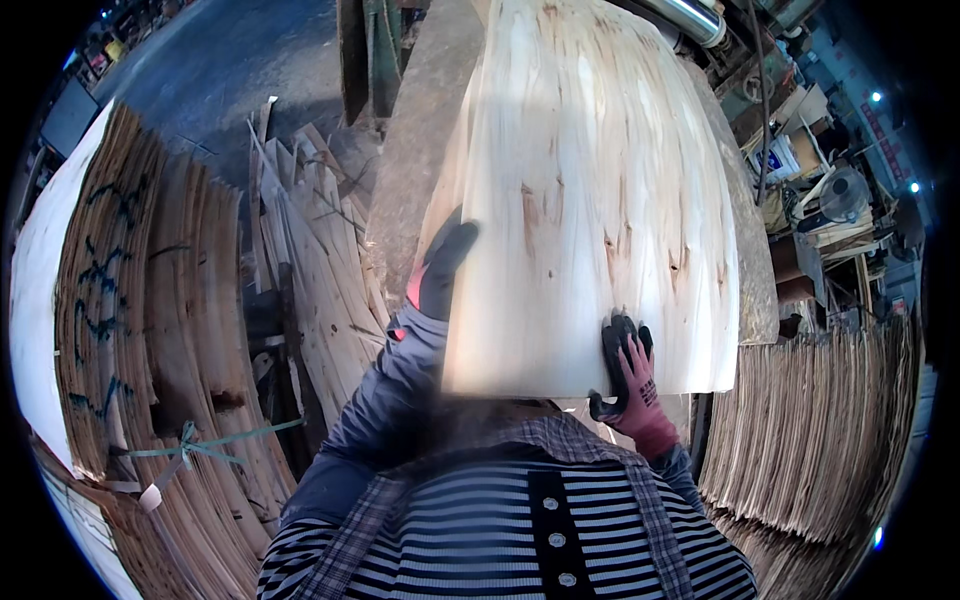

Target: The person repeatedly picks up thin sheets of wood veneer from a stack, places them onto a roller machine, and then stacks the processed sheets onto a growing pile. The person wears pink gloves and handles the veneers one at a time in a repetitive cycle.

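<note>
A large pale sheet of wood veneer (590, 200) with brown knots and streaks lies in front of me, its near edge close to my body. My left hand (447, 268), in a black and red glove, rests along the sheet's left edge with its fingers stretched forward. Part of its palm side is hidden. At the near edge, my right hand (632, 375), in a pink glove with black fingers, lies with its fingers flat on the veneer. The right thumb sticks out sideways by that edge. Under the veneer shows a worn brownish board (410, 170).
Tied veneer stacks (190, 330) stand at my left, beside loose wood strips (310, 260). Another tall veneer stack (810, 430) is at the right. Beyond the sheet are a metal roller (690, 20) and, farther right, a fan (845, 193) among clutter.
</note>
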`<state>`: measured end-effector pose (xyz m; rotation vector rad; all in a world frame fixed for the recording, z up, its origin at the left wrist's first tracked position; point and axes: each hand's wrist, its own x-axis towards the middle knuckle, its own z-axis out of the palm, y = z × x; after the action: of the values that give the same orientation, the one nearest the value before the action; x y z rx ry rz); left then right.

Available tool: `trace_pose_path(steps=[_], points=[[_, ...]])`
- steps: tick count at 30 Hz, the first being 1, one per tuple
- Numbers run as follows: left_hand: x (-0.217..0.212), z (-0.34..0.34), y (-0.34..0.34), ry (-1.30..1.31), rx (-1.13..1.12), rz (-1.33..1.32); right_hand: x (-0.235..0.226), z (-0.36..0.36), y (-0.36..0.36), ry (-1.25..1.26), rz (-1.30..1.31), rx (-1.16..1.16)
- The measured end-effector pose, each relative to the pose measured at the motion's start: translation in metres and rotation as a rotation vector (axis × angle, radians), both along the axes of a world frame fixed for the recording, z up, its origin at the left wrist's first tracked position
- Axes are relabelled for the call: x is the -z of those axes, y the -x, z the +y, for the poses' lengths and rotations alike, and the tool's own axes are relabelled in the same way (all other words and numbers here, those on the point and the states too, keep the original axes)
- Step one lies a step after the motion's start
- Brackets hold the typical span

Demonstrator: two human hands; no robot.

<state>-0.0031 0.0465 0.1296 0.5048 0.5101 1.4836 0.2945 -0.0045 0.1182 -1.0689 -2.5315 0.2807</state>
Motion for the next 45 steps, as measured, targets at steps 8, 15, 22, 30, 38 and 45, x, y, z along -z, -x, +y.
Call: trace_pose_path(steps=[8, 15, 22, 30, 38, 45], points=[[0.037, 0.0, 0.022, -0.08, -0.192, 0.598, 0.026, -0.005, -0.008, 0.125, -0.077, 0.136], [0.05, 0.016, 0.001, -0.176, -0.282, 1.581, 0.025, -0.015, -0.001, 0.16, -0.201, 0.095], [-0.01, 0.015, 0.006, -0.275, -0.174, 1.464, 0.005, -0.013, -0.022, -0.103, 0.239, 0.252], [0.052, 0.004, 0.019, 0.173, -0.266, 1.181, -0.107, 0.105, 0.031, -0.214, -0.009, 0.348], [0.111, -0.008, 0.036, 0.286, -0.274, 1.109, -0.042, 0.304, 0.052, -0.238, 0.1, 0.312], [0.057, 0.003, 0.018, 0.417, -0.161, 1.092, -0.02, 0.292, 0.074, -0.255, -0.161, 0.199]])
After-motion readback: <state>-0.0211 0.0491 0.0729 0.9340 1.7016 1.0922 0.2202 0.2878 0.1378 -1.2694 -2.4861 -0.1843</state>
